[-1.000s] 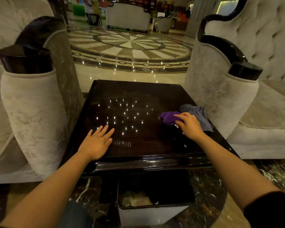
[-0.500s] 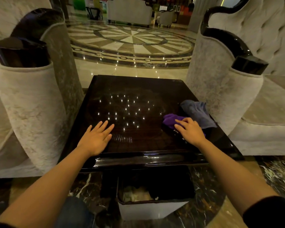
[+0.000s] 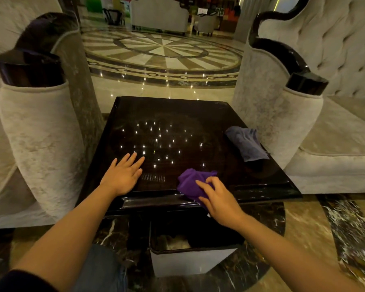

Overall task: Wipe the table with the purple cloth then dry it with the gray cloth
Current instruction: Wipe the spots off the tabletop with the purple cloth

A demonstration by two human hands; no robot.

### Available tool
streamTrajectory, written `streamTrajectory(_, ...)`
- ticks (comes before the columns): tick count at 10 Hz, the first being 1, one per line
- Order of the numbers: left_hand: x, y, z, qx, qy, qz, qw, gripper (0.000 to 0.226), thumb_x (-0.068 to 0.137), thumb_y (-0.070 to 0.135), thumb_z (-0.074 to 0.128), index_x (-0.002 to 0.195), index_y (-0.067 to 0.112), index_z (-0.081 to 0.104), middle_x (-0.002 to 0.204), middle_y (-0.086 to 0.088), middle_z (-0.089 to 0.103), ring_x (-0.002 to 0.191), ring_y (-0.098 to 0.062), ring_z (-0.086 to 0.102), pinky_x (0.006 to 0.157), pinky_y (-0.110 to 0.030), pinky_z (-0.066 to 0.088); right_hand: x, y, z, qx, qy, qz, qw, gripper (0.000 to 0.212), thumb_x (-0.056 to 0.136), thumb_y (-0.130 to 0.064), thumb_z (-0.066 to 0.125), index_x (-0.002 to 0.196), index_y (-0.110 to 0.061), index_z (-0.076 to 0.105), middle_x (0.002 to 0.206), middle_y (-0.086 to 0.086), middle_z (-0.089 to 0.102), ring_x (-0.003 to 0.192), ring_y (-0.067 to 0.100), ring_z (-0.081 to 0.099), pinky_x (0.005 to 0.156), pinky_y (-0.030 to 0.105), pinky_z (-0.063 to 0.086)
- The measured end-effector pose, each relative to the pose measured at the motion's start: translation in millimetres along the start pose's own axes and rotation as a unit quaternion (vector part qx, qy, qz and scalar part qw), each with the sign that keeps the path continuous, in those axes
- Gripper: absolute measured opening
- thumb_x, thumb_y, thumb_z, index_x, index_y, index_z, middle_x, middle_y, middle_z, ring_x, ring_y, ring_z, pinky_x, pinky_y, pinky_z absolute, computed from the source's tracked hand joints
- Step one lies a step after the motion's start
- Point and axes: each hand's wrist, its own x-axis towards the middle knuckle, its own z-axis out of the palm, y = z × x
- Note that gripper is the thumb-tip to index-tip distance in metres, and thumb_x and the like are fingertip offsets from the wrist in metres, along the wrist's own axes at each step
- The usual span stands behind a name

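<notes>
A dark glossy square table (image 3: 177, 114) is standing between two pale upholstered armchairs, its top reflecting small points of light. A gray cloth (image 3: 246, 145) is lying crumpled near the right edge, toward the far side. A purple cloth (image 3: 191, 182) is lying bunched at the near edge, right of centre, with the right hand (image 3: 219, 200) pressing on it. The left hand (image 3: 122, 175) is resting flat, fingers spread, on the near left part.

No readable text anywhere. Signs (image 3: 202, 11) at the far end of the lobby are too small and blurred to make out. Nothing printed on the counter (image 3: 177, 114) or cloths.
</notes>
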Motion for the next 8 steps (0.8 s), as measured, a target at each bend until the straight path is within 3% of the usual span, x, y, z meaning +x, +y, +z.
streamTrajectory(1,1,0,0,0.003,-0.002,-0.001,1.000,0.050,0.100,0.036,0.015,0.147,0.025,0.001,0.159,-0.002,-0.004,0.147,-0.019,-0.006,0.119,-0.043,-0.001,-10,-6,7,0.007,0.005,-0.033,0.999,0.050,0.077,-0.017,0.069,0.121,-0.004,0.051,0.108,0.020,0.060,0.089,0.030,0.065,0.071,0.035,0.057)
streamTrajectory(2,1,0,0,-0.001,-0.003,-0.002,1.000,0.050,0.100,0.036,0.016,0.147,0.026,0.001,0.159,-0.002,-0.004,0.147,-0.019,-0.006,0.119,-0.043,-0.002,-15,-10,12,-0.031,0.021,-0.077,0.996,0.069,0.060,-0.025,0.085,0.114,-0.012,0.045,0.098,0.009,0.064,0.081,0.019,0.067,0.061,0.023,0.057)
streamTrajectory(3,1,1,0,0.002,-0.003,-0.003,1.000,0.050,0.100,0.036,0.015,0.147,0.026,0.001,0.159,-0.002,-0.004,0.147,-0.019,-0.006,0.119,-0.043,-0.002,-15,-11,16,-0.064,0.027,-0.102,0.992,0.072,0.053,-0.032,0.087,0.111,-0.014,0.048,0.097,0.005,0.061,0.079,0.015,0.066,0.057,0.019,0.055)
streamTrajectory(4,0,1,-1,0.005,-0.006,-0.004,1.000,0.051,0.100,0.036,0.015,0.147,0.025,0.000,0.159,-0.002,-0.004,0.147,-0.019,-0.006,0.119,-0.042,-0.002,-13,-8,20,-0.087,0.045,-0.130,0.987,0.074,0.050,-0.035,0.086,0.110,-0.015,0.048,0.100,-0.001,0.046,0.078,0.013,0.065,0.055,0.017,0.053)
streamTrajectory(5,1,3,-2,0.006,-0.007,-0.007,1.000,0.051,0.100,0.036,0.015,0.147,0.025,0.000,0.159,-0.003,-0.005,0.147,-0.019,-0.007,0.119,-0.042,-0.002,-13,-5,19,-0.076,0.078,-0.141,0.984,0.070,0.050,-0.032,0.087,0.107,-0.015,0.049,0.098,0.000,0.051,0.080,0.013,0.061,0.053,0.017,0.053)
streamTrajectory(6,1,3,-4,-0.004,-0.011,-0.010,1.000,0.050,0.100,0.036,0.016,0.147,0.027,0.001,0.159,-0.002,-0.005,0.146,-0.019,-0.007,0.119,-0.042,-0.003,-11,-3,19,-0.061,0.119,-0.131,0.982,0.065,0.055,-0.027,0.085,0.108,-0.014,0.049,0.098,0.003,0.057,0.088,0.009,0.043,0.058,0.019,0.054)
streamTrajectory(8,1,6,-8,-0.008,-0.021,-0.015,1.000,0.050,0.100,0.035,0.017,0.147,0.027,0.003,0.159,-0.002,-0.003,0.147,-0.019,-0.006,0.120,-0.043,-0.002,-5,-1,15,-0.043,0.119,-0.116,0.985,0.062,0.060,-0.025,0.083,0.110,-0.017,0.047,0.105,-0.003,0.040,0.086,0.011,0.054,0.057,0.018,0.053)
